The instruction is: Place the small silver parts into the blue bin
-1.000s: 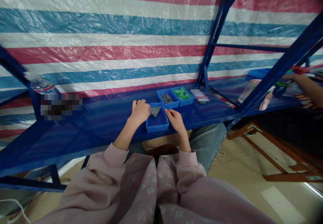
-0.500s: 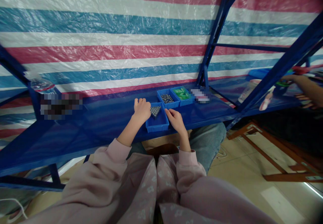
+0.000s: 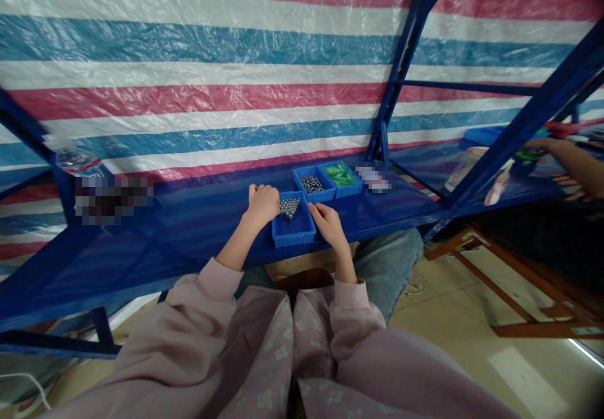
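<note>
A blue tray (image 3: 293,238) stands near the shelf's front edge, with small metal pieces (image 3: 289,207) grouped in a triangle at its far end. My left hand (image 3: 264,204) is closed at the tray's left rim, its fingers curled; whatever it may grip is hidden. On the opposite rim, my right hand (image 3: 326,221) has its thumb and fingers pressed together on the tray's edge. Right behind this tray are a blue bin of small metal parts (image 3: 312,184) and a blue bin of green pieces (image 3: 338,174).
The blue shelf (image 3: 202,217) runs across the view. A plastic bottle (image 3: 78,160) stands at its left end. Blue metal posts (image 3: 389,95) rise at the right, and beyond them another person's hand (image 3: 578,183) shows near a clear cup (image 3: 465,168). A striped sheet hangs behind.
My left hand has shifted very slightly left. My right hand and the trays look almost the same.
</note>
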Action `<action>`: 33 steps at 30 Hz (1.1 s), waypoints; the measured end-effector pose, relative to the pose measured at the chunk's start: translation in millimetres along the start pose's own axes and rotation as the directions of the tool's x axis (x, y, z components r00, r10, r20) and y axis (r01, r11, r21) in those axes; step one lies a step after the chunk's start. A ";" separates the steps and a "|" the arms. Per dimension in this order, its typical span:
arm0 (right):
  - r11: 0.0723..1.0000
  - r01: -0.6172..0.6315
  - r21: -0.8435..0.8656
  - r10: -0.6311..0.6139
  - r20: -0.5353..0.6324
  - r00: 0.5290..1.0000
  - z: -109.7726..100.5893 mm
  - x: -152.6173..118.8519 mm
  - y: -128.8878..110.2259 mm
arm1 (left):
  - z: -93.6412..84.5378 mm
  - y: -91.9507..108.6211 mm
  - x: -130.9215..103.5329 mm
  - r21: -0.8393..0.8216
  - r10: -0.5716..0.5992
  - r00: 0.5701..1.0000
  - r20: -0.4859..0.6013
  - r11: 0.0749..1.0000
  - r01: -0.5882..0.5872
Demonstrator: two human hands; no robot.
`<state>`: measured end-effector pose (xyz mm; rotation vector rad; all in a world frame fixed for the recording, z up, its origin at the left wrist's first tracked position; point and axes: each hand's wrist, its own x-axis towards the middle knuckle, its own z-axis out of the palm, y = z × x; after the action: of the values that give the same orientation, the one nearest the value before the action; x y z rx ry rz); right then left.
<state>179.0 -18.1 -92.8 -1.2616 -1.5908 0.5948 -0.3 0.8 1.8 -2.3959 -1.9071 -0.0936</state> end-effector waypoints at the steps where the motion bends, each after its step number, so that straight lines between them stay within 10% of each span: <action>1: 1.000 0.000 -0.001 0.000 0.000 1.000 0.1 0.1 0.1 | 0.1 0.0 -0.2 0.000 -0.007 1.000 0.001 1.000 0.007; 14: 1.000 0.007 0.015 -0.007 0.002 1.000 0.4 0.0 1.2 | -7.7 -6.0 -5.1 -0.055 -0.002 0.995 -0.101 0.998 -0.003; 23: 1.000 -0.007 -0.009 0.007 0.000 1.000 0.0 0.0 -0.1 | 24.7 -71.3 23.1 -0.200 -0.279 0.951 -0.133 0.947 0.250; 33: 1.000 -0.005 -0.015 0.005 0.008 1.000 -0.7 -0.1 -2.0 | 54.1 -55.6 25.4 -0.166 -0.006 0.996 -0.089 0.986 -0.009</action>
<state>178.8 -19.0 -90.9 -1.2761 -1.6022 0.5925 -48.9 43.2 -48.3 -2.4488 -1.9287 -0.3680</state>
